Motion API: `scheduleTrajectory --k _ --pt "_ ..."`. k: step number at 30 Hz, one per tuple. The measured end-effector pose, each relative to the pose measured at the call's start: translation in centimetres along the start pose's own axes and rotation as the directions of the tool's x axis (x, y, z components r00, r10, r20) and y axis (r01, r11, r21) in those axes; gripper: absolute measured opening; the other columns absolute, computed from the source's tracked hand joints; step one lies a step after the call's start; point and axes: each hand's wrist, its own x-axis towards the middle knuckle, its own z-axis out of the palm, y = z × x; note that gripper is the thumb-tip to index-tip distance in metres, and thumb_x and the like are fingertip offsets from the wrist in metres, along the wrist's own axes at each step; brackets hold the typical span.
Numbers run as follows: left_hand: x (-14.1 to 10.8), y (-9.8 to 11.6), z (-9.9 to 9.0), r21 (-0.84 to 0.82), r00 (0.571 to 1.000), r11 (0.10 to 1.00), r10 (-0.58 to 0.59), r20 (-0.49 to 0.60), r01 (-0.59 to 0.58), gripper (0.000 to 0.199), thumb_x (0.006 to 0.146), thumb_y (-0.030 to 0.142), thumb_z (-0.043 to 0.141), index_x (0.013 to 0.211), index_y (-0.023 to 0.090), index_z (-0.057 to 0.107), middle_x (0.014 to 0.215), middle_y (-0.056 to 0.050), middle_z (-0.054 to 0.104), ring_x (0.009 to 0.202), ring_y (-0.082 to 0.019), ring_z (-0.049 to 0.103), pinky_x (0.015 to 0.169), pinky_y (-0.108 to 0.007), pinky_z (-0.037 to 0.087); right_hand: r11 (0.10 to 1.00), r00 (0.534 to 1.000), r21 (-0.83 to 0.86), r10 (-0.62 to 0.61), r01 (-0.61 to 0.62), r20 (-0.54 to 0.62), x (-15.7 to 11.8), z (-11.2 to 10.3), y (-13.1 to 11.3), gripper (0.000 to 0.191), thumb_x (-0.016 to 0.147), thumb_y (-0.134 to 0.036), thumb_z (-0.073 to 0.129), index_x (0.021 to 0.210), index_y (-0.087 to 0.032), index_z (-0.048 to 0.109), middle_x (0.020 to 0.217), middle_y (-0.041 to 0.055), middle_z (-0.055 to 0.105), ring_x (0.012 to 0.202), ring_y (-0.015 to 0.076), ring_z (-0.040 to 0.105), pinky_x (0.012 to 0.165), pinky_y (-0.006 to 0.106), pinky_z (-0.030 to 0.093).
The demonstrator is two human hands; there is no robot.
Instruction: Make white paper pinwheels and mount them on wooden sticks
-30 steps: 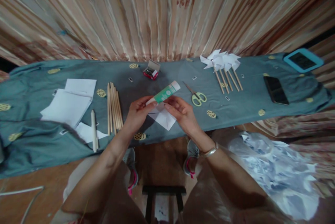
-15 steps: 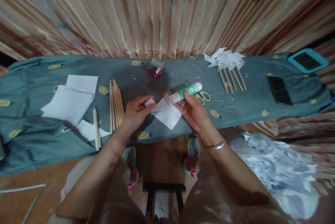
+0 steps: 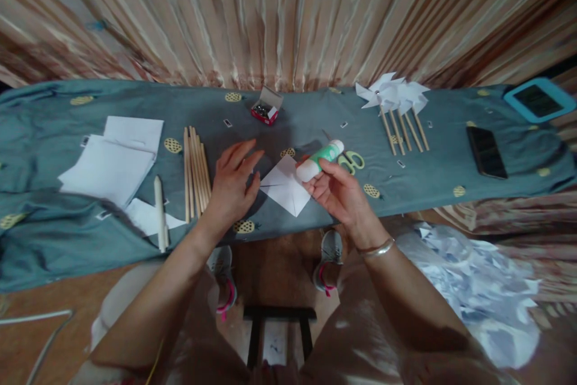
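My right hand (image 3: 338, 193) is closed around a green and white glue stick (image 3: 322, 160), which slants up to the right. A solid white cap covers the stick's near end. My left hand (image 3: 237, 184) hovers just left of a white paper square (image 3: 285, 190), fingers spread and with nothing seen in them. Creases or cut lines run in from the square's corners, and it lies flat on the cloth under the glue stick. Light green scissors (image 3: 351, 161) rest beyond my right hand, their blades partly hidden.
On the cloth-covered table (image 3: 419, 184) are wooden sticks (image 3: 193, 169), stacked paper (image 3: 110, 169), a white pen-like tool (image 3: 160, 214), an open box of small metal pieces (image 3: 267, 107), paper pinwheels (image 3: 392, 95), a phone (image 3: 487, 152) and a blue-framed tablet (image 3: 536, 100). A bag of paper scraps (image 3: 478, 289) stands below right.
The white cap has gone from my left hand to the glue stick's end. My left hand has opened and drawn slightly away. The whole view has shifted a little.
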Motion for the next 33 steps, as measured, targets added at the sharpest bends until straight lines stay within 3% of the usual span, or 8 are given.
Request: scheduleTrajectory --k 4,6,10,17,24,33 --pt "-1.5 2.3 0.6 -0.014 0.969 0.973 0.229 0.095 -0.229 0.031 0.097 0.022 0.047 0.123 0.018 0.062 0.136 -0.014 0.061 0.135 -0.028 0.048 0.111 -0.052 0.039 0.969 0.986 -0.193 -0.162 0.151 -0.044 0.3 -1.0 -0.3 0.032 0.069 -0.049 0.079 0.086 -0.024 0.069 0.079 -0.0007 0.072 0.074 0.0151 0.067 0.076 0.032 0.059" --pt "-2.4 3.1 1.3 -0.013 0.950 0.963 0.268 0.160 -0.269 0.034 0.097 0.032 0.051 0.127 0.018 0.061 0.141 -0.016 0.057 0.139 -0.031 0.044 0.114 -0.056 0.033 0.924 0.972 -0.317 -0.234 0.214 -0.027 0.3 -1.3 0.0 0.032 0.070 -0.052 0.078 0.082 -0.024 0.066 0.077 -0.0015 0.068 0.074 0.0154 0.065 0.073 0.033 0.056" --pt "-3.3 3.7 2.6 0.012 0.940 0.976 0.204 0.275 -0.216 0.049 0.093 0.049 0.056 0.134 0.022 0.057 0.151 -0.016 0.048 0.145 -0.036 0.035 0.117 -0.063 0.023 0.770 0.932 -0.546 -0.359 0.331 0.059 0.4 -1.5 0.9 0.037 0.073 -0.058 0.075 0.082 -0.025 0.060 0.073 -0.0022 0.062 0.069 0.0161 0.059 0.066 0.033 0.052" --pt "-3.2 3.5 2.7 0.012 0.937 0.983 0.169 0.306 -0.181 0.046 0.093 0.050 0.056 0.131 0.024 0.060 0.153 -0.013 0.045 0.146 -0.035 0.033 0.118 -0.060 0.023 0.563 0.900 -0.749 -0.422 0.350 0.103 0.5 -1.6 1.6 0.034 0.078 -0.054 0.073 0.081 -0.024 0.058 0.070 -0.0025 0.060 0.062 0.0140 0.055 0.061 0.030 0.047" --pt "-3.3 3.6 2.6 -0.030 0.938 0.986 0.162 0.307 -0.161 0.046 0.091 0.049 0.060 0.131 0.025 0.060 0.156 -0.013 0.041 0.147 -0.036 0.031 0.118 -0.062 0.022 0.483 0.891 -0.802 -0.435 0.351 0.128 0.7 -1.5 1.6 0.034 0.079 -0.055 0.071 0.085 -0.025 0.059 0.075 -0.0005 0.063 0.067 0.0178 0.059 0.066 0.033 0.049" --pt "-3.3 3.7 2.3 -0.017 0.937 0.986 0.164 0.309 -0.167 0.045 0.090 0.047 0.063 0.130 0.026 0.061 0.156 -0.012 0.041 0.147 -0.036 0.030 0.118 -0.062 0.022 0.309 0.873 -0.899 -0.468 0.311 0.142 0.4 -0.6 1.6 0.036 0.082 -0.057 0.068 0.087 -0.022 0.060 0.072 -0.0003 0.062 0.068 0.0185 0.059 0.070 0.034 0.049"
